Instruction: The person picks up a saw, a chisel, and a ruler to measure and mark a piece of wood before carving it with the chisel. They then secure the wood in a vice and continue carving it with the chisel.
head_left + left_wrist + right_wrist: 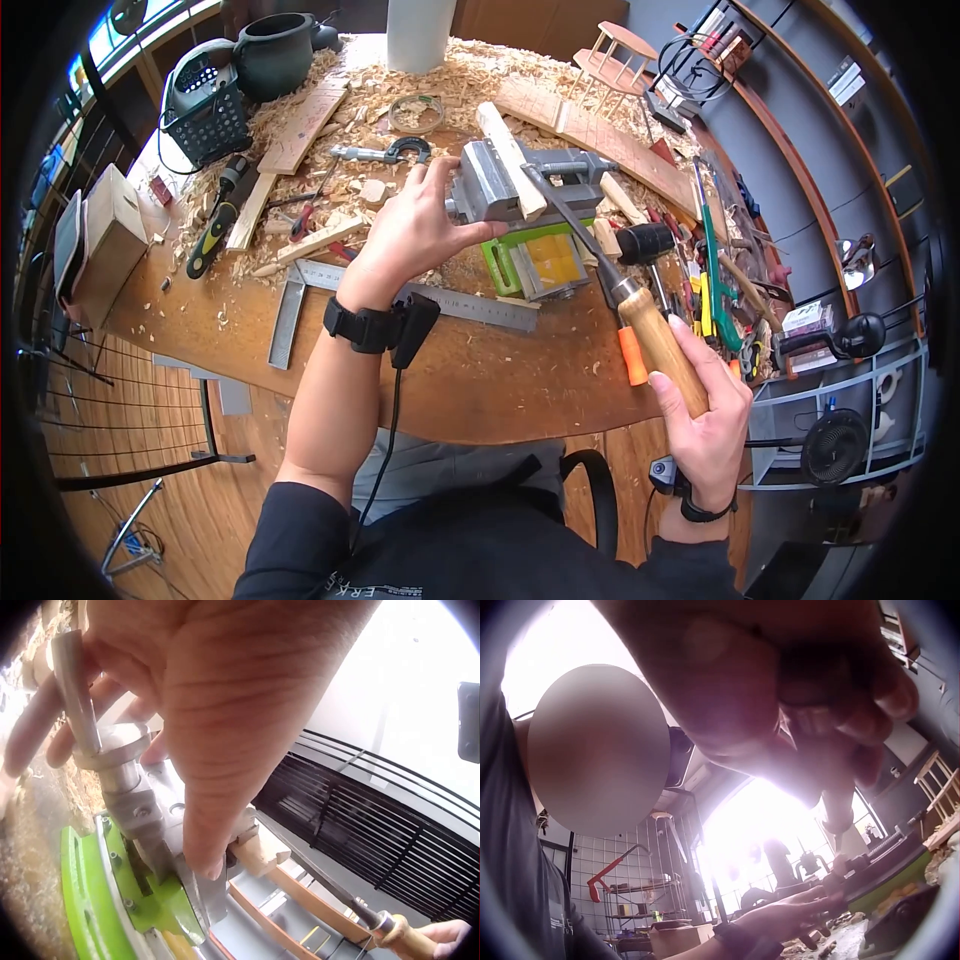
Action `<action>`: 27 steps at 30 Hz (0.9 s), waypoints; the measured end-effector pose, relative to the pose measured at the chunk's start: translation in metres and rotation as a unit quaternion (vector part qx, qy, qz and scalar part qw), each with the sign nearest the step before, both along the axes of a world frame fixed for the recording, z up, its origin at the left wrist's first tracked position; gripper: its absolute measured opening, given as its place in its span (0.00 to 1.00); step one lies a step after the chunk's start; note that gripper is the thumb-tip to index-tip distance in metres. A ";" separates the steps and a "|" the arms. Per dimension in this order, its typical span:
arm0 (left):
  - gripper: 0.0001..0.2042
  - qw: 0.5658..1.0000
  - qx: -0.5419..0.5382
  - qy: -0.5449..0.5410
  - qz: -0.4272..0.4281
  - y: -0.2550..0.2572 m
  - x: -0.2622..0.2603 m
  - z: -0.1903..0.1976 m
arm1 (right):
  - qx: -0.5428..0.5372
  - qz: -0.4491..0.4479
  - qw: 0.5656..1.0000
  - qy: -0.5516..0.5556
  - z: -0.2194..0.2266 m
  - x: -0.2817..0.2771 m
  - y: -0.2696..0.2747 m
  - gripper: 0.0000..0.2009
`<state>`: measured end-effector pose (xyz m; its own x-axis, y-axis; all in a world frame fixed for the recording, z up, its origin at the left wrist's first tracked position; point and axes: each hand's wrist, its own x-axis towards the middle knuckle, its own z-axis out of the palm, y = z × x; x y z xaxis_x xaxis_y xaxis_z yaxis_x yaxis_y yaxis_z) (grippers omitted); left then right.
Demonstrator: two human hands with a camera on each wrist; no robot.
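Observation:
A grey metal vise [485,188] on a green and yellow base [545,262] holds a pale wood piece [512,165], tilted upward. My left hand [408,228] rests spread at the vise's left side, thumb along its front; in the left wrist view the thumb of the left hand [225,712] touches the metal beside the wood [261,851]. My right hand [708,415] grips the wooden handle [665,350] of a long metal tool, its shaft [578,228] reaching up to the wood's right side. In the right wrist view the right hand [780,697] is dark, its handle hard to make out.
A metal square [430,303] lies in front of the vise. Wood shavings [480,65] and boards [620,150] cover the bench's back, with a micrometer [385,152] to the left. A black mallet head [648,243], orange handle [632,355] and several tools stand at the right.

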<state>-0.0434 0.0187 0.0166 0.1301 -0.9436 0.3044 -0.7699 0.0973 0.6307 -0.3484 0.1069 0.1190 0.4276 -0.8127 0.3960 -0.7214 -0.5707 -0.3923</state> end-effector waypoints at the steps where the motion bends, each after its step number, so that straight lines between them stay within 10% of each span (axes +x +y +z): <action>1: 0.44 0.999 -0.033 -0.025 0.005 -0.001 0.000 -0.003 | 0.009 -0.006 1.000 0.005 0.002 0.001 0.000 0.22; 27: 0.45 0.998 -0.053 0.012 -0.022 -0.011 -0.002 -0.006 | -0.014 0.014 1.000 -0.020 0.003 0.017 -0.009 0.22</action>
